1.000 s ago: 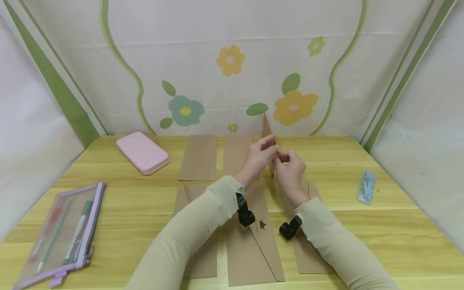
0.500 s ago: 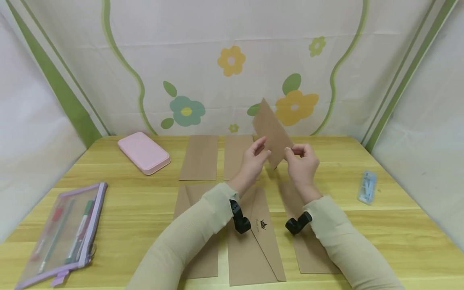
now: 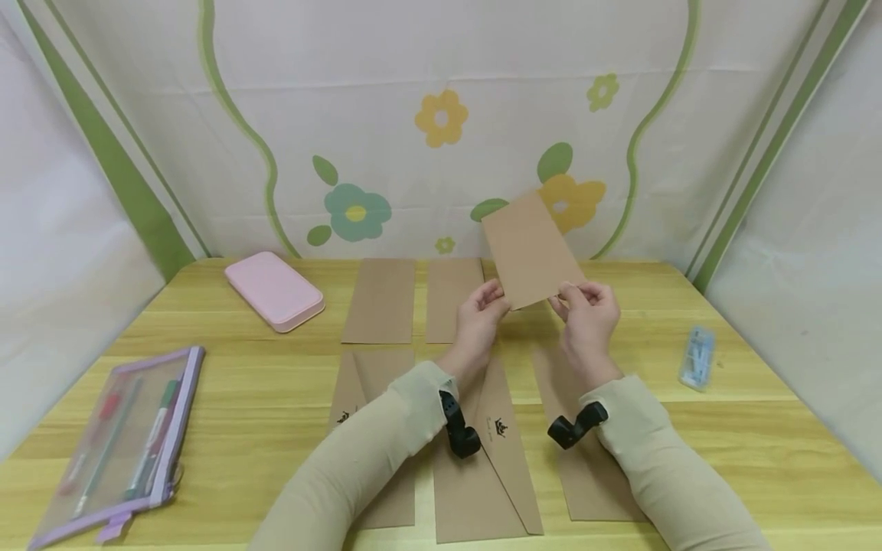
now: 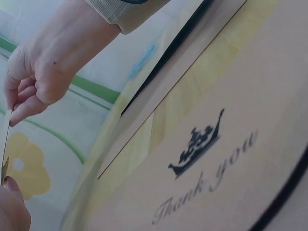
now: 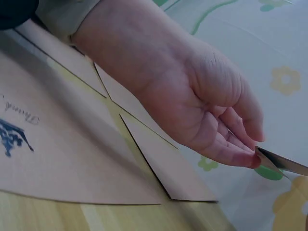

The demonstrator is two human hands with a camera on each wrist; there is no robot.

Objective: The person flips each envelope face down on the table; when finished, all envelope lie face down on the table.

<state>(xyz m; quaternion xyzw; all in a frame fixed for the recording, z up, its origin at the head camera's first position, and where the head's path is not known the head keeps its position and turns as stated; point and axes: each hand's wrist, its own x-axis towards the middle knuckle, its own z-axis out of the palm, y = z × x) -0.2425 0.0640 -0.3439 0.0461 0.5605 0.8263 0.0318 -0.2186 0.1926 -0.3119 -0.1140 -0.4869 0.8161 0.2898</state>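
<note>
A plain brown kraft paper card is held up above the table, tilted, with its broad face showing in the head view. Thumb and fingers of my left hand pinch its lower left corner. My right hand pinches the lower right corner. In the right wrist view the left hand grips the card's edge, where two layers spread slightly. The left wrist view shows the right hand at the thin edge. Below my forearms lie a middle envelope printed "Thank you" with a crown, a left envelope and a right envelope.
Behind the envelopes lie two brown cards, a left card and a right card. A pink case and a purple-trimmed zip pouch of pens are at left. At right is a small blue box. A flowered curtain stands behind.
The card has turned from edge-on to face the head camera and leans right. My right hand has moved right with it; my left hand has shifted left and lower to its left corner.
</note>
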